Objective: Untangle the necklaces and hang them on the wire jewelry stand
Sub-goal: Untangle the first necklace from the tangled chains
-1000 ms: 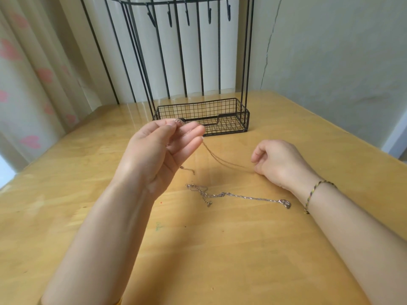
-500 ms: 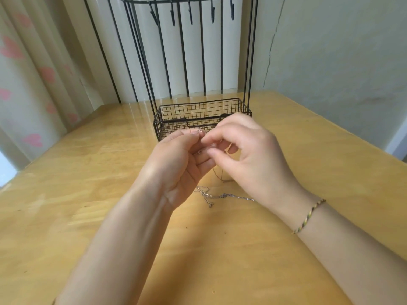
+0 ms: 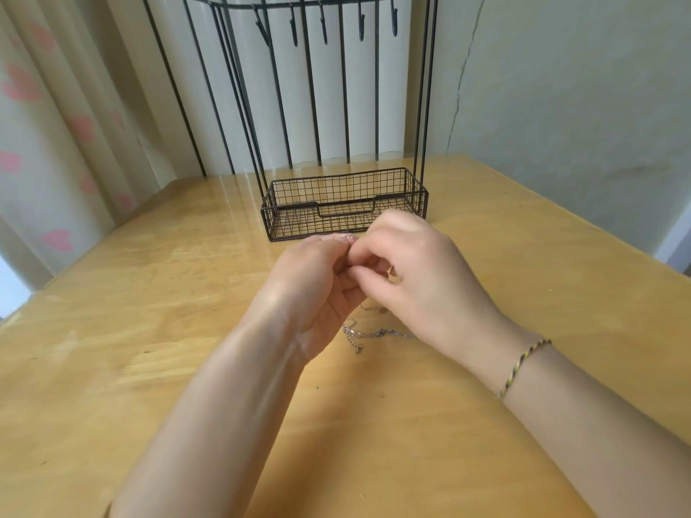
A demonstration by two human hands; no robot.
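I hold L hand [image 3: 318,289] & R hand [image 3: 418,278] together, fingers [image 3: 368,274] pinching the thin necklace [image 3: 375,309], prob. to work its tangle, w/ silver necklace [image 3: 377,333] on worktop [image 3: 149,330] beneath, near stand [image 3: 344,203], hooks [image 3: 324,29] bare.

I see both hands over the wooden table [image 3: 149,330], just in front of the basket of the wire jewelry stand [image 3: 344,188]. The left hand [image 3: 314,286] and the right hand [image 3: 418,278] touch at the fingertips. Their fingers are curled and pinch at the same spot, and a thin chain [image 3: 374,309] comes out under them. A silver necklace [image 3: 377,333] lies on the table below, its clasp end between the two wrists, the rest hidden under the right hand. A row of hooks [image 3: 323,29] hangs from the stand's top bar. A braided bracelet [image 3: 523,362] sits on the right wrist.
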